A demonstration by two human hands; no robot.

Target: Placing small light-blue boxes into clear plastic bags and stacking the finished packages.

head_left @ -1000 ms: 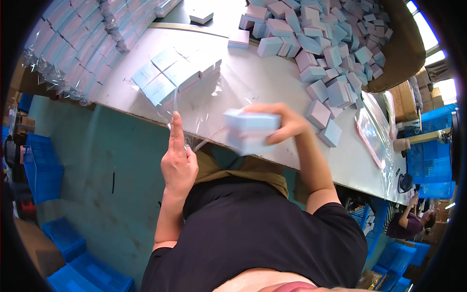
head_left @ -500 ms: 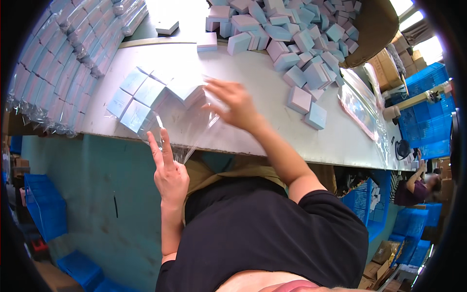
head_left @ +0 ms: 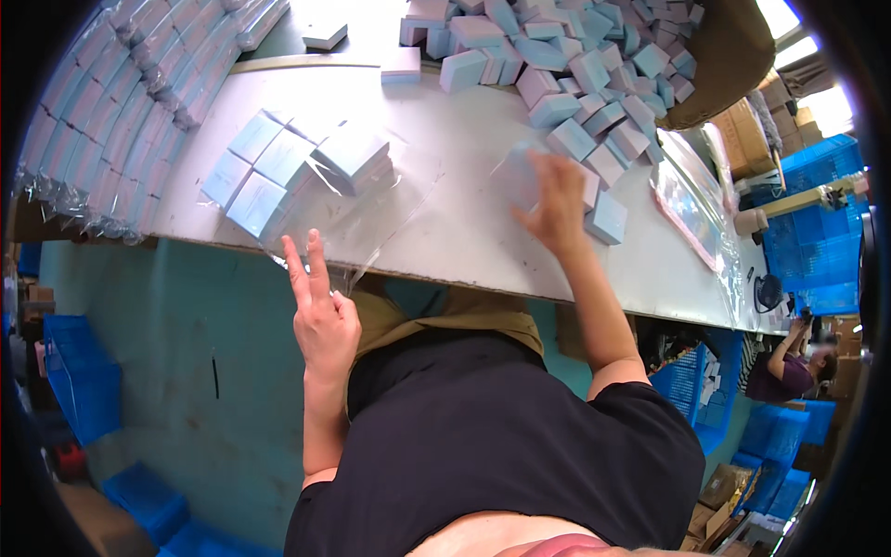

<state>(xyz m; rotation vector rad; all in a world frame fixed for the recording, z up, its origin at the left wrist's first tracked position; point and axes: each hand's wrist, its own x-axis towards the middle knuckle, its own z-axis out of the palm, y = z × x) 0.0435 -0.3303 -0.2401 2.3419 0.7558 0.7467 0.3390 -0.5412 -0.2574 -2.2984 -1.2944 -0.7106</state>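
Low over the table's front edge, my left hand [head_left: 325, 320] has two fingers stretched out, while its thumb and other fingers are closed on the mouth of a clear plastic bag [head_left: 371, 223]. Small pale blue and white boxes [head_left: 255, 204] lie in a block under the film, left of centre. A further box stack [head_left: 353, 153] sits at their right. Beside the loose pile, my right hand [head_left: 560, 200] grips a small pale box [head_left: 517, 176]; both are smeared by motion.
A heap of loose boxes [head_left: 575, 70] covers the table's [head_left: 445, 251] far right, before a brown carton [head_left: 724, 65]. Film-wrapped packs [head_left: 102, 121] are stacked at the left. Flat plastic bags [head_left: 691, 213] lie at the right. Blue crates [head_left: 79, 376] stand on the floor; another person [head_left: 784, 371] is far right.
My right hand has moved right from the bagged boxes to the loose pile and now has a box in its grip. My left hand has barely moved. The film has settled lower.
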